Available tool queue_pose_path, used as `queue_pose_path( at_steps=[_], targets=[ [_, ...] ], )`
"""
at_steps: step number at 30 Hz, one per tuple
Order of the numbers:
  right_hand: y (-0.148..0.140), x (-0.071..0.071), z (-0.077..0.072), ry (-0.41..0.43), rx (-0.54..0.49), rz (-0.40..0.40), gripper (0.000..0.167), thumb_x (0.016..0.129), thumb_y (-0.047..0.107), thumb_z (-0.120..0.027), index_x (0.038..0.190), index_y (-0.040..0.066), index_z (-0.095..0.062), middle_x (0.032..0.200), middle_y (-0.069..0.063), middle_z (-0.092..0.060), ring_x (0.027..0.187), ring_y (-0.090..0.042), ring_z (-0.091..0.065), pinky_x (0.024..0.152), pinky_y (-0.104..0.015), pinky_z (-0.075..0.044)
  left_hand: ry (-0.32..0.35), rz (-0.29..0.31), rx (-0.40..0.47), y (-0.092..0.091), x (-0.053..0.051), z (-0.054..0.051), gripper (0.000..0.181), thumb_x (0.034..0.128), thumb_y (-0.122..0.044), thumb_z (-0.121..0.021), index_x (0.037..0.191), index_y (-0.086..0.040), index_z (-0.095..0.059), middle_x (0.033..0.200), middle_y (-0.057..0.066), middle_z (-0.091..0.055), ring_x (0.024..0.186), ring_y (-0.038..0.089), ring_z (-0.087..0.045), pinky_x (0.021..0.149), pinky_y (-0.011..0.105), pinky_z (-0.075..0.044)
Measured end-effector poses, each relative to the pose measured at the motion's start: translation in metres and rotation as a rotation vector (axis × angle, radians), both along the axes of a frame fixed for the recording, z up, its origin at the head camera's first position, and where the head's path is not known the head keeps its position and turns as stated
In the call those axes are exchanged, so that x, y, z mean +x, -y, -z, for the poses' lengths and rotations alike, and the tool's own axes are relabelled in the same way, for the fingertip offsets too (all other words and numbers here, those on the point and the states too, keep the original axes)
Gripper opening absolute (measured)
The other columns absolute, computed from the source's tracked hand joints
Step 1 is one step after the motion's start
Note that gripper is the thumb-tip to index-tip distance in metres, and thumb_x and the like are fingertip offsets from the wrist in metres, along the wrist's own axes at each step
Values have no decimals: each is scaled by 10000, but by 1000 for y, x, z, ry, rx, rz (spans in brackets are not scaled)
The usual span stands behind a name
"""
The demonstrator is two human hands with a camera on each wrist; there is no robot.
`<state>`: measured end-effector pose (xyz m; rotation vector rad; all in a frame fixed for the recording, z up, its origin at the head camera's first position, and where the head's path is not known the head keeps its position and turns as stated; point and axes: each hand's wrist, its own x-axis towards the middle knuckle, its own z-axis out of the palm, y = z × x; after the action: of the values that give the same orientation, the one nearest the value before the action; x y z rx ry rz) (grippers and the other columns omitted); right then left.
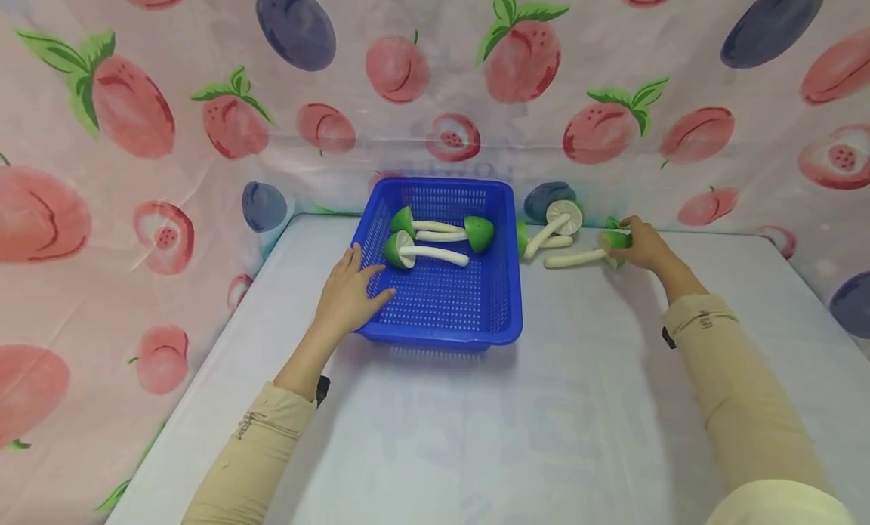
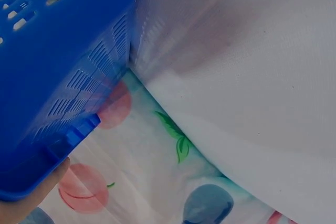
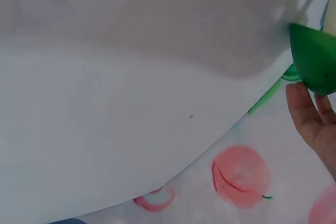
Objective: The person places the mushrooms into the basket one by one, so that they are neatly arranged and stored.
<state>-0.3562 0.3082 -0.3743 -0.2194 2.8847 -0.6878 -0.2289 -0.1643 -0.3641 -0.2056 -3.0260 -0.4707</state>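
Observation:
My left hand (image 1: 345, 294) holds the left rim of a blue perforated plastic basket (image 1: 435, 335), some fingers outside and the thumb over the inside. In the left wrist view, fingers (image 2: 31, 200) lie against the rim's outer side. Three green-capped toy mushrooms (image 1: 435, 254) lie toward the basket's back. Right of the basket, my right hand (image 1: 646, 245) grips the green cap of another toy mushroom (image 1: 574, 260), its pale stem pointing left. In the right wrist view, fingertips touch that green cap (image 3: 315, 61); its stem is mostly cut off.
Between basket and right hand, one mushroom (image 1: 563, 217) leans with its pale underside showing. Another (image 1: 522, 239) lies beneath it, its cap partly hidden by the basket. A white cloth-covered table (image 1: 544, 427) meets a fruit-print curtain (image 1: 408, 125) at the back and left.

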Motion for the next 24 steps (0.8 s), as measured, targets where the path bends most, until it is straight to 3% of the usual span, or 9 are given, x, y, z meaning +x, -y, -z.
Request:
queue_pose_path(
  at_steps=[5,12,19,24],
  targets=[
    [-1,1,-4,24,66,-97,649,867,108,-606,1368,-118,-260,1288,-496,-193,1154,-586,-332,996,-699,-292,4,-8,0,2,1,-1,574,903,-420,-571,1339,-50,-521,1526,298,-153,1442,415,-113,1170,532,-158],
    [-2,4,-4,36,63,-146,638,827,55,-644,1316,-140,-284,1288,-419,-360,1148,-512,-405,997,-636,-324,7,-15,8,2,2,1,574,902,-413,-575,1343,-50,-516,1527,292,-159,1443,413,-112,1168,537,-155],
    [-6,16,-7,40,107,-229,641,826,119,-674,1355,-59,-361,1251,-354,-448,1062,-409,-440,925,-584,-375,4,-1,5,1,0,2,569,902,-414,-573,1339,-52,-522,1527,297,-148,1443,414,-107,1170,536,-152],
    [-8,24,-12,14,99,-238,641,821,154,-698,1345,-35,-381,1176,-330,-477,997,-378,-445,848,-536,-401,-4,5,1,1,0,1,563,901,-412,-573,1333,-53,-529,1524,303,-151,1441,417,-110,1168,536,-158]
  ],
)
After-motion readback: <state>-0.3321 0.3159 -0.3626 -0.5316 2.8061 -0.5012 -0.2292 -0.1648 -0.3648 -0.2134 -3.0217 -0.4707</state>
